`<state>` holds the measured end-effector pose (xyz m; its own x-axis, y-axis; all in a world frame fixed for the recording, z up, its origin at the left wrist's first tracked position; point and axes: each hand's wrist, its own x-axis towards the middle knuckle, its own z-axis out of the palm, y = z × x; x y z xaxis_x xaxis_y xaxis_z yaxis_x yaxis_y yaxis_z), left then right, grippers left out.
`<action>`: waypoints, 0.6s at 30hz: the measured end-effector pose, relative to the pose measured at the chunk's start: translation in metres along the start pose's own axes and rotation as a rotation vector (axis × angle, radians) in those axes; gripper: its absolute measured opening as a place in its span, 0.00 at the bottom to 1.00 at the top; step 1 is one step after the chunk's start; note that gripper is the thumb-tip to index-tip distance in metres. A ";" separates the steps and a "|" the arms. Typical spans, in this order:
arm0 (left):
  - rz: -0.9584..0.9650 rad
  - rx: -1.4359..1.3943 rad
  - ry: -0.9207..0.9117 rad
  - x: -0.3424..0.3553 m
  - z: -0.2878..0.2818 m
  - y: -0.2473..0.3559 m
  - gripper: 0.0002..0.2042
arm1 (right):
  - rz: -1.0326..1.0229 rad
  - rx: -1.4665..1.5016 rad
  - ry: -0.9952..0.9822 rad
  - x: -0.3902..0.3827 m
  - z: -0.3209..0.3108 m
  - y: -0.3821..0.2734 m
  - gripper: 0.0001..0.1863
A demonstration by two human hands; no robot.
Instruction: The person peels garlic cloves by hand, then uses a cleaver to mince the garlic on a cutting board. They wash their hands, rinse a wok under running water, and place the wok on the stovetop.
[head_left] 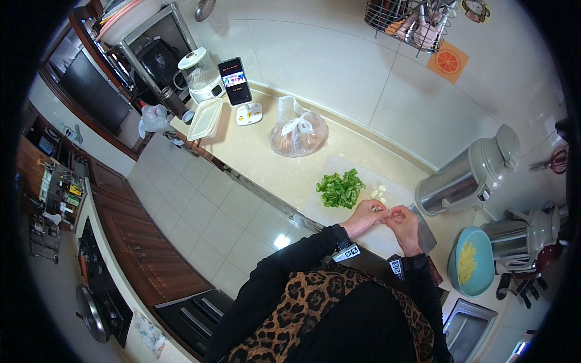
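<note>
My left hand [365,219] and my right hand [404,227] meet over the near part of a white cutting board [327,209]. Both are closed, fingertips pinched together at one spot. What they pinch is too small and too covered to make out. Several pale peeled garlic cloves [379,192] lie on the board just beyond my fingers. To their left is a heap of chopped green pepper [341,189]. A broad knife blade [423,228] lies beside my right hand, partly hidden by it.
A knotted plastic bag [298,130], a phone [235,81] on a stand and a lidded container [206,119] stand farther left along the counter. On the right are a steel thermos jug [463,172], a blue bowl [479,272] of pale yellow slices and a sink [469,330].
</note>
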<state>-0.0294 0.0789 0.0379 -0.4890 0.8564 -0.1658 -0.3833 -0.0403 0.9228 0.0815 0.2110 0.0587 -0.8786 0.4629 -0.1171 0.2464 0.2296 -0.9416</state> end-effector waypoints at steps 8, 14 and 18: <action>0.031 -0.003 0.016 -0.001 0.004 -0.001 0.08 | -0.011 0.033 0.008 -0.002 -0.002 -0.001 0.10; 0.092 0.150 0.094 0.002 0.004 -0.007 0.07 | -0.036 0.024 0.025 -0.003 0.000 -0.001 0.12; 0.078 0.197 0.134 0.002 0.002 -0.012 0.07 | -0.085 -0.008 0.067 -0.005 0.004 -0.002 0.12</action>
<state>-0.0239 0.0820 0.0269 -0.6154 0.7785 -0.1237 -0.1862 0.0090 0.9825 0.0839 0.2045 0.0597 -0.8675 0.4973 -0.0150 0.1754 0.2773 -0.9446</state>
